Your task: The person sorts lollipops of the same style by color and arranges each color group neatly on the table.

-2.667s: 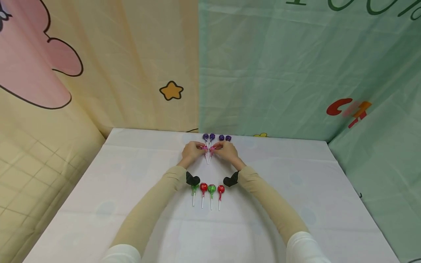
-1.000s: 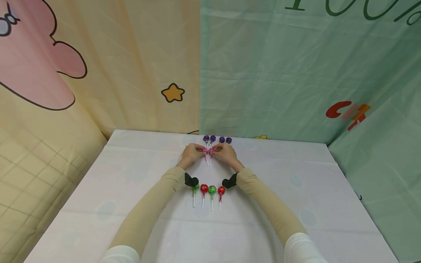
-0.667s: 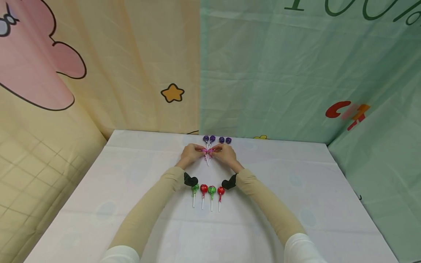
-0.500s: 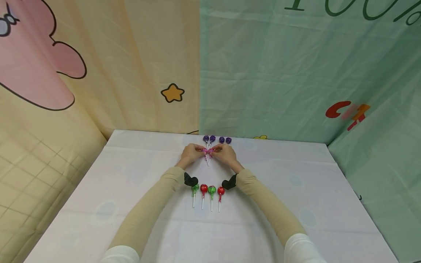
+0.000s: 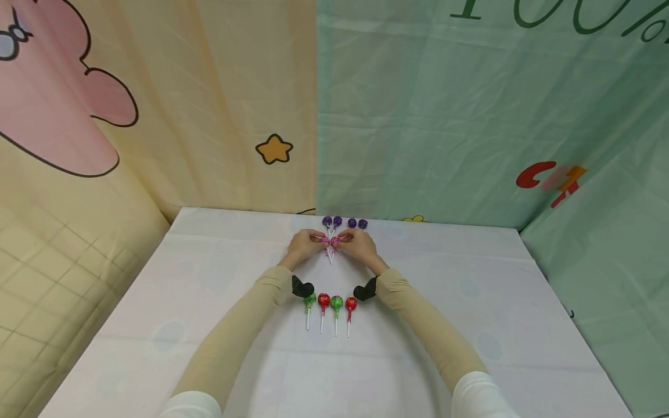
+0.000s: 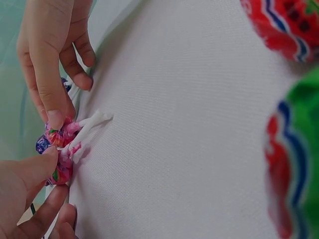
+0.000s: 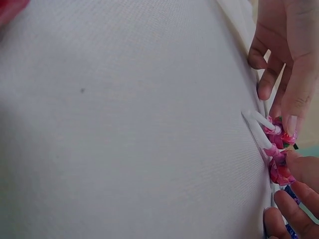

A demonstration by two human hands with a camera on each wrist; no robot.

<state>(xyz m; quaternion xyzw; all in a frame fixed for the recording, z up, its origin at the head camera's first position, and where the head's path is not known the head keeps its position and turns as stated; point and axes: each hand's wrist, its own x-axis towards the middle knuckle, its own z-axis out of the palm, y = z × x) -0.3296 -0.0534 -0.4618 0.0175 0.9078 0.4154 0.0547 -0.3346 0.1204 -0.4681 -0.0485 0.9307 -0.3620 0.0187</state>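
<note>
We look across a white surface [image 5: 418, 325] at a person's left grip [image 5: 304, 244] and right grip [image 5: 359, 245], near the 12 o'clock edge. Each is narrow, thumb and fingers pinching the wrapped head of one pop: the left pink pop [image 5: 326, 241] at 9 o'clock, the right pink pop [image 5: 335, 241] just beside it at 3 o'clock. Their white sticks draw together toward 6 o'clock in a V. Just beyond, at 12 o'clock, we find two purple pops [image 5: 327, 221]; at 1 o'clock, two more purple heads [image 5: 363, 223], the right grip hiding whatever lies below them. At 6 o'clock, well apart from both grips, a row runs from 9 to 3 o'clock: green pop [image 5: 310, 301], red pop [image 5: 324, 300], second green pop [image 5: 337, 302], second red pop [image 5: 351, 303], sticks toward us. A cream curtain [image 5: 219, 104] hangs at 11 o'clock, a green curtain [image 5: 444, 116] at 1.
</note>
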